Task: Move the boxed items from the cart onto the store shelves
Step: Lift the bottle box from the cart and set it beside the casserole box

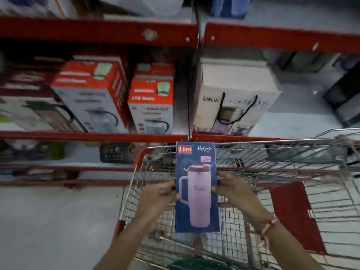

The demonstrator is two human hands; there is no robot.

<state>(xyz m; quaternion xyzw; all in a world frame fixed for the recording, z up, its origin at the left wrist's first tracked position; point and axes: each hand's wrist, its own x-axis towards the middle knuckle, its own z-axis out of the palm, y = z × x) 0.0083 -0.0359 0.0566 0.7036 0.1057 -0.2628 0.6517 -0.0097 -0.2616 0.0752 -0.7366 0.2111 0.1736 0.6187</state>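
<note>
- Directly ahead, red shelves [93, 136] run across the view, their front edges just past the cart's far rim.
- Right of the upright divider, the middle shelf has bare room beyond a white bag [236, 94] with black cord handles; farther right stands a dark item, too blurred to name.
- Left of the divider, the same shelf is packed with red-and-white boxes [151, 98] side by side, leaving little free space.
- Grey floor [58, 227] lies open to the left of the cart.
- Both hands reach forward over the cart, forearms angled inward.
- Left hand [157, 195] presses the left edge of a blue box [196, 191]; right hand [232, 191] presses the right edge, fingers spread along the side, so the pair clamp it between them.
- A thread band circles the right wrist.
- That box stands upright, held above the cart, its top edge near the shelf's lip; it shows a pink tumbler and a "Liza" logo.
- Wire cart [253, 172] with red trim looks mostly bare inside; a red flap rests at its right, and something green shows at the bottom edge, unclear.
</note>
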